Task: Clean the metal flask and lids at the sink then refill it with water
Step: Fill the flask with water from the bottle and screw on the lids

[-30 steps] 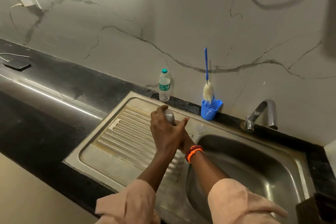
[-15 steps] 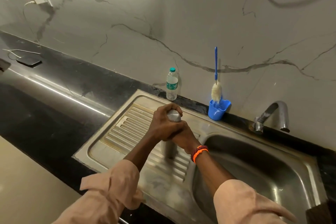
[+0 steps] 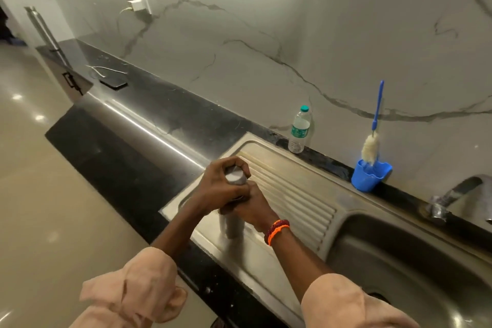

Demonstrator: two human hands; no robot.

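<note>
Since a moment ago both hands have stayed wrapped on the flask (image 3: pixel 231 223), which stands upright on the drainboard (image 3: pixel 290 194) left of the sink basin (image 3: pixel 399 261); only the view has swung left. Left hand (image 3: pixel 221 189) curls over the cap (image 3: pixel 234 176), apparently twisting it, while right hand (image 3: pixel 253 206) grips the body just below. By my reckoning the lid is not yet off, so washing hasn't started; the brush (image 3: pixel 371 146) waits in its blue cup (image 3: pixel 370 177) behind the drainboard.

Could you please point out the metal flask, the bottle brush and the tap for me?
metal flask (image 3: pixel 232 227): head view, on its lower body below the hands.
bottle brush (image 3: pixel 370 147): head view, on its white bristle head.
tap (image 3: pixel 462 188): head view, on its curved spout.
</note>
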